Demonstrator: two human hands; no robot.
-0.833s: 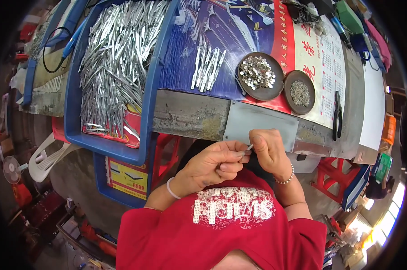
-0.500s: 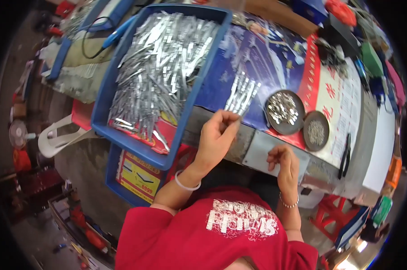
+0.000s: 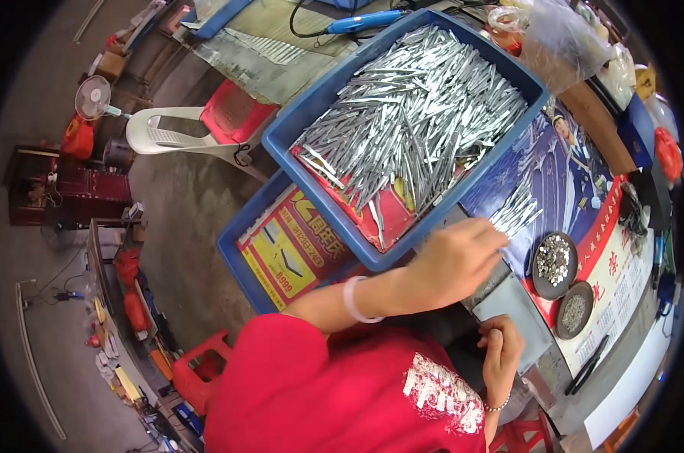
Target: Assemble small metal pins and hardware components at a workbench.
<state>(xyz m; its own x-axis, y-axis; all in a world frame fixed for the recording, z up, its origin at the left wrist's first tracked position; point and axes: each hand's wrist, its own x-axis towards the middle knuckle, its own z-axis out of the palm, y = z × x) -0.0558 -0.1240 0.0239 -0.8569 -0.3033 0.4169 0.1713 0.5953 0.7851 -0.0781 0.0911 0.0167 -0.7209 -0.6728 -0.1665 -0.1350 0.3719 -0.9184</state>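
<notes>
Right of centre in the frame, the left hand (image 3: 459, 260) reaches over the edge of the worktop (image 3: 559, 371), palm down, fingers drawn close together near a small cluster of metal strips (image 3: 519, 214). Whether the fingertips touch or pinch a strip cannot be told, as the back of the hand hides them. The cluster lies apart from the big pile (image 3: 425, 106), probably so that single pieces are easy to pick up.

Lower down, the right hand (image 3: 502, 349) is held near the body beside a flat grey plate (image 3: 519, 317), its fingers loosely curled; the view does not show whether anything is inside.

At upper centre, the blue tray (image 3: 372, 258) carries the pile, its raised walls apparently keeping the slim pieces from sliding off. Towards the right of the frame, two dark bowls stand side by side: the larger bowl (image 3: 557, 291) contains shiny discs (image 3: 552, 260), the smaller bowl tiny bits (image 3: 574, 311), presumably kept separate to avoid mixing. Black pliers (image 3: 587, 365) lie at lower right, within easy reach.
</notes>
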